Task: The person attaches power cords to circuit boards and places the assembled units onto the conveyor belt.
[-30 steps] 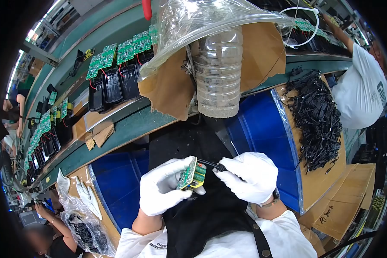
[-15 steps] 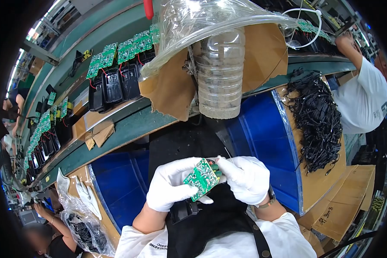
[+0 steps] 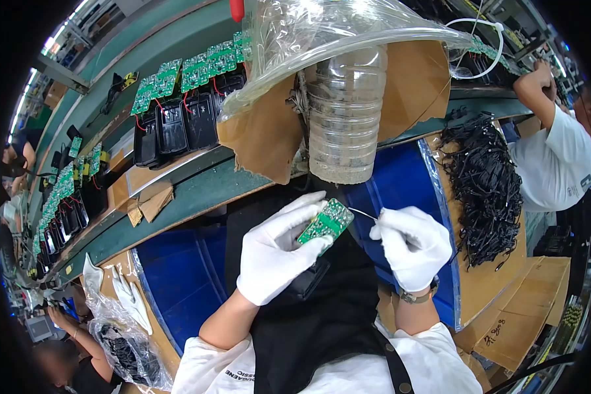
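Note:
My left hand (image 3: 272, 253), in a white glove, grips a green circuit board (image 3: 328, 223) by its edges, with the component-studded face tilted up. Below that hand a black plastic case (image 3: 308, 279) shows in front of my apron, partly hidden by the glove. My right hand (image 3: 414, 248), also gloved, is closed to the right of the board and apart from it. A thin white wire (image 3: 362, 213) runs from its pinched fingertips to the board's right corner; I cannot tell whether it is joined there.
Ahead hangs a clear plastic bag (image 3: 348, 26) over a ribbed plastic bottle (image 3: 345, 125) and torn cardboard. Boards with black cases (image 3: 171, 131) line the green bench. Blue bins (image 3: 400, 190) flank me. Black cables (image 3: 482, 190) lie at right, near a co-worker's arm (image 3: 538, 92).
My right hand has drawn away from the board to the right, exposing the white wire. The left hand has raised the board slightly and turned it.

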`<state>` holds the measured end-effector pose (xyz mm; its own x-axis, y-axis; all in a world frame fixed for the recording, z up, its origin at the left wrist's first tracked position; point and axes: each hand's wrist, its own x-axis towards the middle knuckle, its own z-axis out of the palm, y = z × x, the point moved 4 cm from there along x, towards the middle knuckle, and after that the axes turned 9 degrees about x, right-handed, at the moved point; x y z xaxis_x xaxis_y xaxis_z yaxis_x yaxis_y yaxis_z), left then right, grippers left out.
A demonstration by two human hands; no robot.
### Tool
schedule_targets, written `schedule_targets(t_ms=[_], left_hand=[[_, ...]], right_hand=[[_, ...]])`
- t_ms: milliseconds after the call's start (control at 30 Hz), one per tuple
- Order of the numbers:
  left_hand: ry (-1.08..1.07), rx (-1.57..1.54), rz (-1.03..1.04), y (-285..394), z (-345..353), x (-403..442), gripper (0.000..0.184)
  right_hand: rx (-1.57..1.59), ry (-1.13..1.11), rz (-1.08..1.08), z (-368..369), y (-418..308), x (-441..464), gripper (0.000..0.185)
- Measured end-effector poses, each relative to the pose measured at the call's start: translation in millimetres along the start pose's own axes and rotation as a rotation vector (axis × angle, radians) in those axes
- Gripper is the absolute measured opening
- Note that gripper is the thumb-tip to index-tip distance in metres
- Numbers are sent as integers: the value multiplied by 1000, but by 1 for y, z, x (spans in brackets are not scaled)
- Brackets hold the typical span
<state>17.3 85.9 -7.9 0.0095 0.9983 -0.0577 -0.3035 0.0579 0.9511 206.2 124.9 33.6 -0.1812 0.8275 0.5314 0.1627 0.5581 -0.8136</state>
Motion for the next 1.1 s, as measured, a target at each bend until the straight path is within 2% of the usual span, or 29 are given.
schedule_targets(t_ms=[133, 533, 700, 1100], left_hand=[[11, 75, 37, -2, 2, 7, 46], [50, 140, 83, 1, 4, 11, 44], [79, 212, 51, 5, 5, 10, 49], [50, 149, 88, 5, 2, 11, 43]], right_hand=[[-90, 75, 8, 6, 0, 10, 21], [-91, 41, 0, 13, 2, 20, 20], [-97, 48, -4, 15, 1, 21, 20], [-108, 24, -20, 19, -2, 26, 17]])
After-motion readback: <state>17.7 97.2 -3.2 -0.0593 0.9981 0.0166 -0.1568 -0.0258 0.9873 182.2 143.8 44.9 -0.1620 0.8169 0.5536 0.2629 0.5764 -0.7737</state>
